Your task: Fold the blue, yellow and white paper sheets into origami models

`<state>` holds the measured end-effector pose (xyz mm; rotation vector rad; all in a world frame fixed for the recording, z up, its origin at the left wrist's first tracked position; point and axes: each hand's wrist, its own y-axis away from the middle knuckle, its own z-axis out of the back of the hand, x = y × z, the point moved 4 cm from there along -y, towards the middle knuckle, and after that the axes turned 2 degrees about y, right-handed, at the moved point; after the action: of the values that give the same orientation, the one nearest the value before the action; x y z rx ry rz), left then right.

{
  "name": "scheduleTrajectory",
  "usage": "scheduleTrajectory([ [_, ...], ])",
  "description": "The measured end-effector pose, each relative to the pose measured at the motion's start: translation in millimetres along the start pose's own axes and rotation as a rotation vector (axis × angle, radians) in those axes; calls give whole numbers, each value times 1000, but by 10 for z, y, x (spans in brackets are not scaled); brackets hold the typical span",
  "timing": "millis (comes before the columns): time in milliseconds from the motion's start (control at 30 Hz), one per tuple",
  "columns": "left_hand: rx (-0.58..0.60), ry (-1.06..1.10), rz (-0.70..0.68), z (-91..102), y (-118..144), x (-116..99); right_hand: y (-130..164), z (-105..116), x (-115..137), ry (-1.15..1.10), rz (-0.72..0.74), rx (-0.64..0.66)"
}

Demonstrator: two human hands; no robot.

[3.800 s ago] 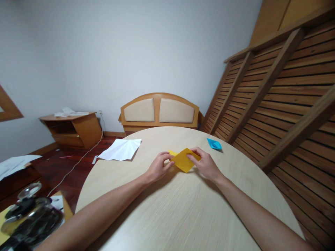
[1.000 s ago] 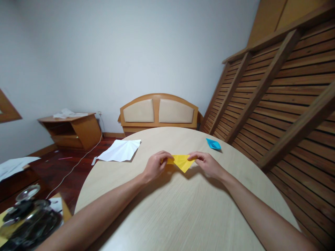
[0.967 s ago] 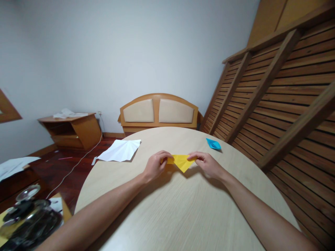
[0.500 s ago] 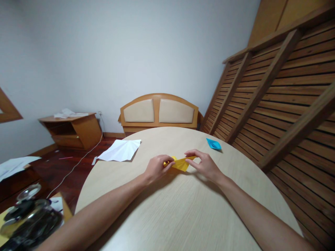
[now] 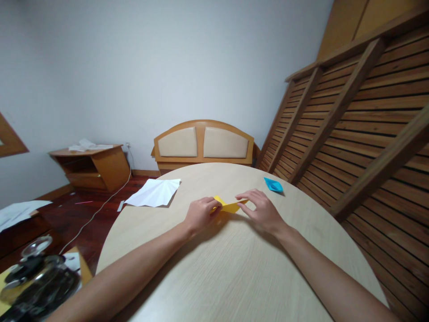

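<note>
Paper, bright yellow and folded, spans the space between two bare hands just above the table, with a shadow beneath it on the pale wood-grain top. The left hand has its grip closed on the left part of the sheet, thumb and fingers drawn together, and a yellow corner stands up just behind the fingertips. The right hand is more loosely curled: the right-hand tip of the yellow piece runs in between thumb and index finger, which stand a narrow gap apart. I cannot tell whether that grip pinches it.

Near the far right edge lies a small blue paper boat, apart from the right hand. At the left edge, a white sheet lies spread, its creases fanning out.

Beyond the tabletop is a wooden headboard with two cream padded panels, in front of a plain pale wall. A slatted wooden panel fills the right side. On the left, a low wooden cabinet carries loose white papers.
</note>
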<state>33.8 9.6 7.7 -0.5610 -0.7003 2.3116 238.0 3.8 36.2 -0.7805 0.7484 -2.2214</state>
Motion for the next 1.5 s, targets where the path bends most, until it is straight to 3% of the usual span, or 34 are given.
scheduleTrajectory([
  [133,28,-82,-114,-28,14,-64,18,-98,68,133,138,164],
  [233,61,-75,-140,-40,15,-82,20,-123,72,173,157,204],
  [533,155,-14,-64,-77,-3,23,56,-41,-202,221,49,190],
  [733,273,57,-241,-141,32,-94,120,-144,-357,247,-67,257],
  [833,316,62,-258,-151,49,-123,154,-234,-368,197,-73,304],
  [1100,356,98,-147,-162,71,-80,185,-314,-118,39,28,419],
  [1300,270,348,65,-77,35,5,218,-336,-125,-3,34,473],
  [1500,163,194,184,-128,54,131,224,-342,-162,-34,55,480],
])
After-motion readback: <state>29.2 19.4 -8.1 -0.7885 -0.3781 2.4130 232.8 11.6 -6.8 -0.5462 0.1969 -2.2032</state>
